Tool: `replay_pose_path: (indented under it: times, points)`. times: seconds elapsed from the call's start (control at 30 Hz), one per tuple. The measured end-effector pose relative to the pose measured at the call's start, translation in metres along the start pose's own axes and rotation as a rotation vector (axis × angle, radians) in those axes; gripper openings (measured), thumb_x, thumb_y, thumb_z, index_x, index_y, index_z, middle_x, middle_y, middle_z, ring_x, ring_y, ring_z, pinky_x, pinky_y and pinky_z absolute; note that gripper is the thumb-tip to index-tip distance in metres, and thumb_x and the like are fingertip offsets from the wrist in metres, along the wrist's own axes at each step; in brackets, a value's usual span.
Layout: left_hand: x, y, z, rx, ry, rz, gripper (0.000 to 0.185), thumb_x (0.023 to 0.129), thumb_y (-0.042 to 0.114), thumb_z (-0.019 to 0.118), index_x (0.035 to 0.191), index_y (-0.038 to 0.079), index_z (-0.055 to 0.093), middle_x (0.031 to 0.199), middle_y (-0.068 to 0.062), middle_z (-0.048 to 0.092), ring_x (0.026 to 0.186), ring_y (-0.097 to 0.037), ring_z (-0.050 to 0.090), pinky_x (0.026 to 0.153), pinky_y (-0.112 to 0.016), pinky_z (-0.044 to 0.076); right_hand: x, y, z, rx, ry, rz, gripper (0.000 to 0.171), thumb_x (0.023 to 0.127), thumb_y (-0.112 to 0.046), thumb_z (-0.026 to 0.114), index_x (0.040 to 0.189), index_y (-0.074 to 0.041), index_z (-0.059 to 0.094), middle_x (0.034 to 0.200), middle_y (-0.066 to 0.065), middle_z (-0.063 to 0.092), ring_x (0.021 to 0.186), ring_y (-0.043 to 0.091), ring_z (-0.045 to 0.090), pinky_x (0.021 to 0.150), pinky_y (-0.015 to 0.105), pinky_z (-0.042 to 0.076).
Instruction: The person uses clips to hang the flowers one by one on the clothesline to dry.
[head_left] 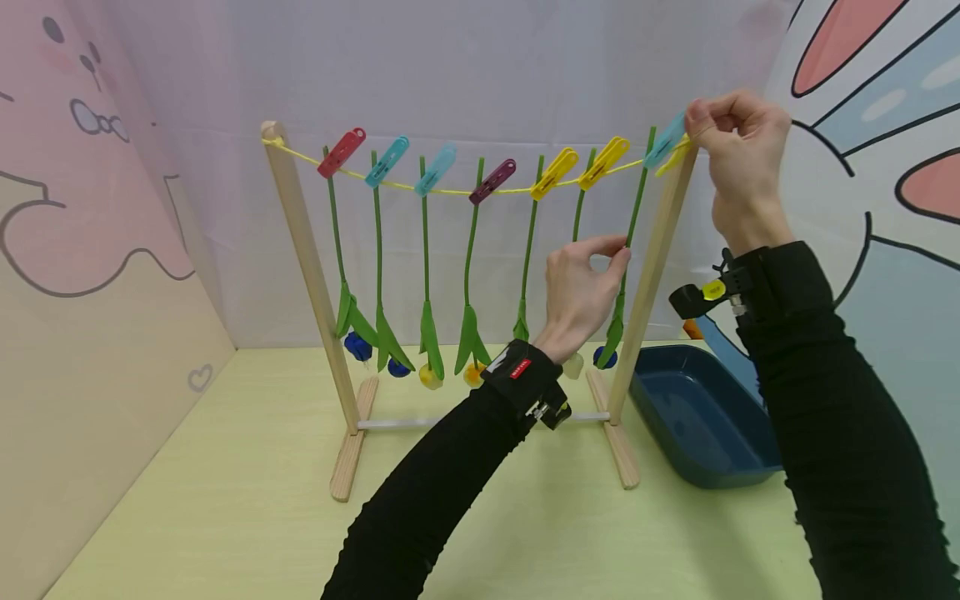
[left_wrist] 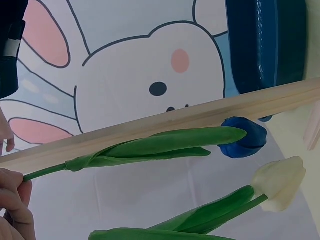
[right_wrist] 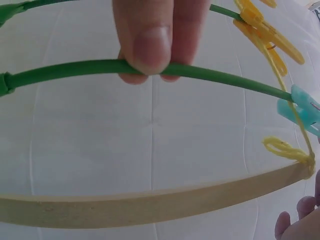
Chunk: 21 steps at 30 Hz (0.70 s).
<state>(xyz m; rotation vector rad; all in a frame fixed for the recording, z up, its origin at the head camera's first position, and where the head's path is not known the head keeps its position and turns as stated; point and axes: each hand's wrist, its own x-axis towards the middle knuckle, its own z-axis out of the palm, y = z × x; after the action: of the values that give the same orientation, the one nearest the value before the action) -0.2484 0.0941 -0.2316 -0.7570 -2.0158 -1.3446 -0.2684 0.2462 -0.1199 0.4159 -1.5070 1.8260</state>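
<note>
A wooden two-post drying rack point(head_left: 300, 250) stands toward the back of the pale yellow tabletop point(head_left: 225, 500), its yellow string point(head_left: 450, 191) carrying artificial tulips hung head down from coloured pegs. The left hand point(head_left: 581, 292) pinches the green stem of the rightmost blue tulip point(head_left: 633, 218) between thumb and fingertips. The right hand point(head_left: 738, 154) grips the light-blue plastic peg point(head_left: 664, 142) holding that stem, at the string's right end. A dark blue plastic tray point(head_left: 697, 417) sits near the right edge.
</note>
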Motion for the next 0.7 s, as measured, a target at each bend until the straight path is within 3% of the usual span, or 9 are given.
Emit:
replay_pose_path:
  times: [0.13, 0.27, 0.4, 0.5, 0.57, 0.7]
  points:
    - [0.000, 0.000, 0.000, -0.002, -0.004, -0.001, 0.023, 0.098, 0.013, 0.065, 0.117, 0.004, 0.075, 0.108, -0.010, 0.078, 0.102, -0.020, 0.071, 0.095, -0.016, 0.050, -0.002, 0.000, 0.000, -0.037, -0.016, 0.002, 0.018, 0.092, -0.008, 0.072, 0.075, -0.003, 0.072, 0.072, -0.002, 0.058, 0.099, 0.011, 0.049, 0.101, 0.027, 0.031]
    - [0.001, 0.000, 0.001, 0.011, -0.006, -0.007, 0.022, 0.098, 0.013, 0.066, 0.116, 0.004, 0.075, 0.107, -0.009, 0.078, 0.100, -0.019, 0.072, 0.090, -0.013, 0.049, -0.004, 0.002, -0.002, -0.067, -0.028, -0.001, 0.017, 0.093, -0.010, 0.072, 0.077, -0.005, 0.074, 0.072, -0.002, 0.055, 0.099, 0.011, 0.047, 0.097, 0.026, 0.030]
    - [0.000, -0.002, -0.001, -0.003, -0.034, -0.019, 0.026, 0.098, 0.014, 0.066, 0.121, 0.004, 0.072, 0.111, -0.011, 0.077, 0.073, -0.018, 0.072, 0.070, -0.010, 0.047, -0.006, 0.004, -0.005, -0.178, -0.023, -0.008, 0.015, 0.095, -0.015, 0.070, 0.082, -0.012, 0.077, 0.076, -0.005, 0.052, 0.097, 0.009, 0.043, 0.093, 0.024, 0.028]
    - [-0.004, -0.004, -0.004, -0.010, -0.063, -0.025, 0.031, 0.099, 0.015, 0.065, 0.128, 0.004, 0.068, 0.119, -0.011, 0.075, 0.055, -0.015, 0.067, 0.051, -0.012, 0.041, -0.007, 0.008, -0.006, -0.326, -0.009, -0.059, 0.013, 0.097, -0.020, 0.068, 0.090, -0.019, 0.078, 0.083, -0.011, 0.051, 0.094, 0.007, 0.040, 0.087, 0.021, 0.027]
    - [-0.008, -0.006, -0.007, -0.028, -0.079, -0.021, 0.033, 0.100, 0.015, 0.064, 0.131, 0.004, 0.065, 0.122, -0.011, 0.074, 0.054, -0.014, 0.068, 0.043, -0.015, 0.038, -0.010, 0.010, -0.006, -0.418, 0.001, -0.119, 0.013, 0.099, -0.022, 0.065, 0.101, -0.018, 0.078, 0.087, -0.015, 0.050, 0.092, 0.004, 0.039, 0.083, 0.020, 0.027]
    - [-0.021, -0.012, -0.019, -0.041, -0.104, 0.010, 0.035, 0.100, 0.015, 0.063, 0.133, 0.003, 0.063, 0.128, -0.012, 0.071, 0.057, -0.015, 0.070, 0.043, -0.016, 0.040, -0.019, 0.014, -0.009, -0.500, 0.023, -0.229, 0.025, 0.101, -0.020, 0.063, 0.122, -0.010, 0.072, 0.094, -0.021, 0.049, 0.090, 0.001, 0.041, 0.078, 0.019, 0.029]
